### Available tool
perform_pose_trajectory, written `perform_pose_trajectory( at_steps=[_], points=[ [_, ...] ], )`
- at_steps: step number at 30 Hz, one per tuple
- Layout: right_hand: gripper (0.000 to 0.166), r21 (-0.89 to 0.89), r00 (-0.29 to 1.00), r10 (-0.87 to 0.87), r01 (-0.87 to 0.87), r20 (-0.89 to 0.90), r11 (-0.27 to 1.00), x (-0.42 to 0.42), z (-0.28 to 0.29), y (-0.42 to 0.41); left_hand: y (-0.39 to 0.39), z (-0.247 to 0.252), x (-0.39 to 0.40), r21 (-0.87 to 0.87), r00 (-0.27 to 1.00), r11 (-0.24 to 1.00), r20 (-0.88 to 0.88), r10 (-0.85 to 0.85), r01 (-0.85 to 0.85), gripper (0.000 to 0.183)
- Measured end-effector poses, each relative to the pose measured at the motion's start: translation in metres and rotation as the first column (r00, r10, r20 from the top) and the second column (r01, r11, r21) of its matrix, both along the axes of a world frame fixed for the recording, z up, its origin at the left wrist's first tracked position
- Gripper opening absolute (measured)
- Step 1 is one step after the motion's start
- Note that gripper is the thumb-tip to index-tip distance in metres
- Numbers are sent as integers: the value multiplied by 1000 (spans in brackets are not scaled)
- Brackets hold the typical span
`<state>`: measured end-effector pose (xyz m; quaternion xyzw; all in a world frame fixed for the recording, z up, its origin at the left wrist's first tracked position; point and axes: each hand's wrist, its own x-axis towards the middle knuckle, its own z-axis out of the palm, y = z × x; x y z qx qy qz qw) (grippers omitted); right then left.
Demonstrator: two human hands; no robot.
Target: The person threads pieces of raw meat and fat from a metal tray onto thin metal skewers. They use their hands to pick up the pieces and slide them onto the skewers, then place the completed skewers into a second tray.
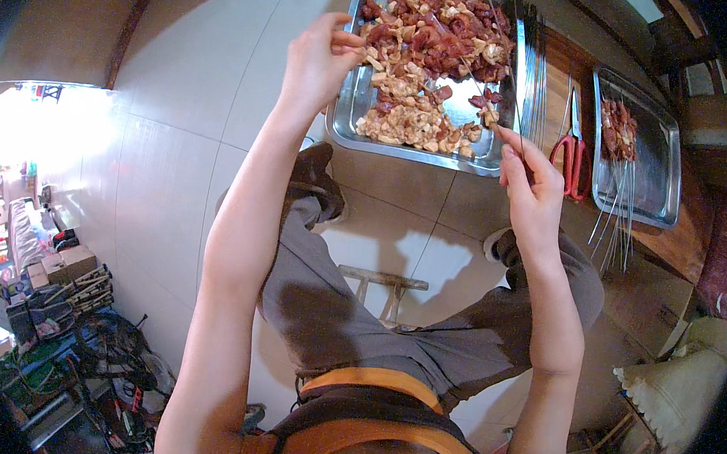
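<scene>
A deep metal tray (407,155) holds a heap of raw red meat pieces (446,32) and a paler pile of chopped, fat-like pieces (410,122). At its left rim, my left hand (326,48) has loosely bent fingers, with nothing visible in them. My right hand (536,189) pinches a thin metal skewer (515,104) over the tray's front right corner. Small meat pieces (489,115) sit close to those fingertips; whether they are threaded on the skewer is unclear. Several bare metal skewers (534,80) lie along the right side of the tray.
Red-handled scissors (572,160) lie on a wooden surface (672,248), beside a smaller metal tray (658,180) with several loaded meat skewers (619,132). A small wooden stool (385,278) stands between my legs. Boxes (69,261) and clutter fill the left side.
</scene>
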<state>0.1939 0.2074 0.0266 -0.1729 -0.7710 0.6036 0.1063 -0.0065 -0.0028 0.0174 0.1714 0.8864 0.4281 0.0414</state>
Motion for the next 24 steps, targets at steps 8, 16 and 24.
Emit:
perform_pose_trajectory(
  at_steps=[8,16,24],
  points=[
    [25,10,999,35,-36,33,999,-2,-3,0,19,-50,2,-462,890,870,-307,-336,169,30],
    [24,18,999,31,-32,30,999,1,0,2,9,-28,-1,-321,957,939,-213,-197,122,33],
    [24,4,1000,17,-17,24,1000,0,2,4,30,-14,32,-268,907,923,-245,-343,277,34]
  ],
)
